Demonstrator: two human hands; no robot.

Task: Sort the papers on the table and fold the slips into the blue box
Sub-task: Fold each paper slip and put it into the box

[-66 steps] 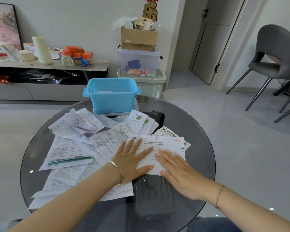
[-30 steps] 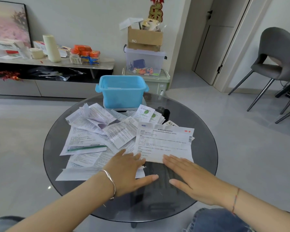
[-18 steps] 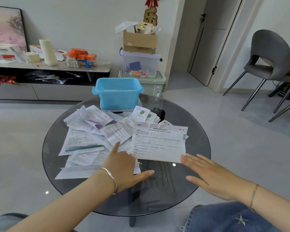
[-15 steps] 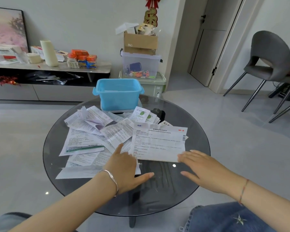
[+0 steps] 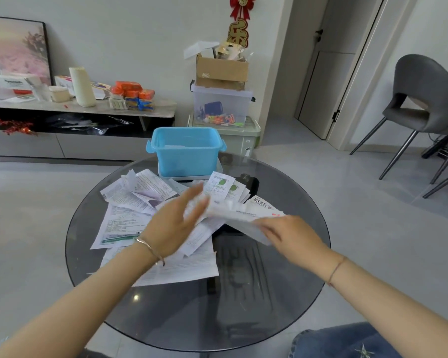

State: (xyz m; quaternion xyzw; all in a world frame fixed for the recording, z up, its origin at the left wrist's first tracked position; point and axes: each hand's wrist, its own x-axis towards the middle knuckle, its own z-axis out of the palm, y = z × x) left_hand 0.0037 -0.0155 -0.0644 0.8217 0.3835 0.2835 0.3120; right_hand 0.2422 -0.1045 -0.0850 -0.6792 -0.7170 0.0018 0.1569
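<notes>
A blue box (image 5: 185,153) stands open at the far side of the round glass table (image 5: 282,293). Printed white papers (image 5: 119,223) lie spread over the table's left and middle. A large white sheet (image 5: 237,215) is lifted off the table, blurred, between my two hands. My right hand (image 5: 285,235) grips its right edge. My left hand (image 5: 176,220) is raised beside the sheet's left end with fingers extended; whether it holds the sheet is blurred. Small slips with green marks (image 5: 224,186) lie in front of the box.
A low sideboard (image 5: 75,109) with boxes and a roll runs along the left wall. Stacked storage bins and a cardboard box (image 5: 221,73) stand behind the table. A grey chair (image 5: 422,99) is at the right. My jeans-clad knee (image 5: 347,342) is at the bottom right.
The large sheet that lay flat on the table has been picked up at its right edge by my right hand. My left hand rose from the papers toward the sheet.
</notes>
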